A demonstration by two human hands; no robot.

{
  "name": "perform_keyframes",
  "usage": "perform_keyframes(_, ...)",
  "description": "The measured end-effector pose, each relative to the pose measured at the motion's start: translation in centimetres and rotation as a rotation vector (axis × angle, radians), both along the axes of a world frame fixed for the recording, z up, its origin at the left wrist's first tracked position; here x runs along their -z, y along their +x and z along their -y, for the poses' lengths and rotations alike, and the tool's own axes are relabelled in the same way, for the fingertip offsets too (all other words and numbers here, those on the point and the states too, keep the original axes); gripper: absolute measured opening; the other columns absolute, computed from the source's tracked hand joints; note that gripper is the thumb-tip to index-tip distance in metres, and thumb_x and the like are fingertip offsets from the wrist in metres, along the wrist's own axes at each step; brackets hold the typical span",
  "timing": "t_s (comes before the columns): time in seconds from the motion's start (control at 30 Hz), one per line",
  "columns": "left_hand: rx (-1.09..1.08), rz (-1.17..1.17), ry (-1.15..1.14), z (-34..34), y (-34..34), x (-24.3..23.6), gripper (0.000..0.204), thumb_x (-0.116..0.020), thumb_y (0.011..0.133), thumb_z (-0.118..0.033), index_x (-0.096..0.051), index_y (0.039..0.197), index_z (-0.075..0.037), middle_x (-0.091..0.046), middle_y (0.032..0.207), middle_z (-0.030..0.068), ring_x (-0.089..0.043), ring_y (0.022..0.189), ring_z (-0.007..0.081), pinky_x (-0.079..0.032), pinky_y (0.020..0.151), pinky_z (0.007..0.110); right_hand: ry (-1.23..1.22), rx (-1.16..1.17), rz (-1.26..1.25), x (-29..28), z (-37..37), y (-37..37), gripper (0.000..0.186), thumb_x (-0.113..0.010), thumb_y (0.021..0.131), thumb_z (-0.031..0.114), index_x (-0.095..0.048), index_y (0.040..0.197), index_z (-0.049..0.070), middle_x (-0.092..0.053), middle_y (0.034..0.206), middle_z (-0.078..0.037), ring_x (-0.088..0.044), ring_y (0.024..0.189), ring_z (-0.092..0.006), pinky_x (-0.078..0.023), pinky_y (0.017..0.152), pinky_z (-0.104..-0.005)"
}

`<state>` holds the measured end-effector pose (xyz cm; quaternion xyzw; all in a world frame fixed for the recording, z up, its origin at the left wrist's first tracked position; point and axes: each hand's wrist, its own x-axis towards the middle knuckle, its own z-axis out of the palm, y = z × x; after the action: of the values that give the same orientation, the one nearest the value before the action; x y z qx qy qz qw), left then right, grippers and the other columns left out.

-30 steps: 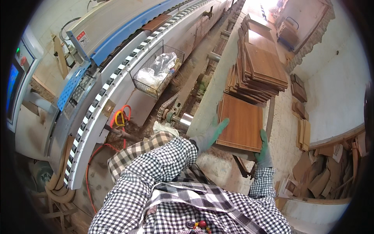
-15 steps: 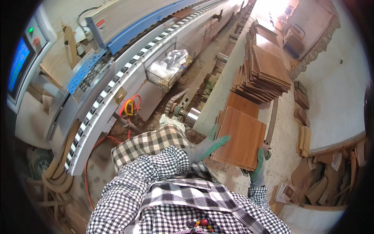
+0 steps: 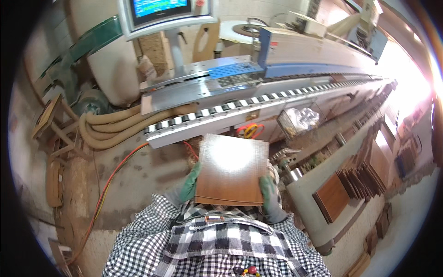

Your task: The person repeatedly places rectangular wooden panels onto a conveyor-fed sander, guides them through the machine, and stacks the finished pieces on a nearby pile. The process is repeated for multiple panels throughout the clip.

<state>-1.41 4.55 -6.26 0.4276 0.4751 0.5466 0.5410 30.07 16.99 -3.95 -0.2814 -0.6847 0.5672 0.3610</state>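
In front of your checked apron (image 3: 214, 240), your gloved left hand (image 3: 188, 185) and right hand (image 3: 270, 194) grasp wood-grain panels (image 3: 230, 182) by opposite edges; the panels have just come away from the grey platform (image 3: 300, 196), so the work now appears to be carrying; more boards (image 3: 332, 196) lie there; beyond runs a roller track (image 3: 224, 115).

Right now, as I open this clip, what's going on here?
A person in gloves holds a thin stack of brown panels in front of their body, the left hand at its left edge and the right hand at its right. The panels' edges are slightly out of line. Beyond them runs a white roller track, below a blue-lit screen. To the right, more panels lie on a long grey surface.
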Motion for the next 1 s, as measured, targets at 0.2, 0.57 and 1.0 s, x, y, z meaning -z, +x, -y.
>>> perform_keyframes(0.2,-0.273,0.561,-0.199,8.9,-1.6,-3.9,0.072,-0.050,0.105,-0.055,-0.034,0.157,-0.009,-0.051,0.149,0.0115,-0.055,0.133,0.0206,-0.049,0.111,0.039,-0.586,-0.346,-0.104,2.4,2.2,-10.6,0.065,-0.047,0.109,0.040,-0.037,0.153,-0.007,-0.051,0.149,-0.023,-0.056,0.131,-0.0276,-0.043,0.112,-0.0326)
perform_keyframes(0.57,-0.386,0.648,-0.110,9.1,-0.6,-4.9,0.069,-0.049,0.105,-0.053,-0.038,0.154,-0.006,-0.057,0.142,0.0137,-0.062,0.124,0.0240,-0.054,0.105,0.039,-0.257,-0.257,0.152,-3.0,4.8,-7.6,0.050,-0.061,0.102,0.021,-0.051,0.143,-0.005,-0.061,0.138,-0.014,-0.058,0.125,-0.0221,-0.045,0.107,-0.0334)
perform_keyframes(1.0,-0.368,0.876,-0.136,7.8,-2.1,-1.9,0.067,-0.062,0.100,-0.048,-0.043,0.149,-0.007,-0.060,0.137,0.0160,-0.064,0.119,0.0292,-0.056,0.100,0.049,-0.465,-0.108,-0.282,-7.2,-5.5,-7.0,0.044,-0.063,0.102,0.024,-0.058,0.130,-0.008,-0.064,0.132,-0.017,-0.067,0.110,-0.0257,-0.056,0.094,-0.0337)
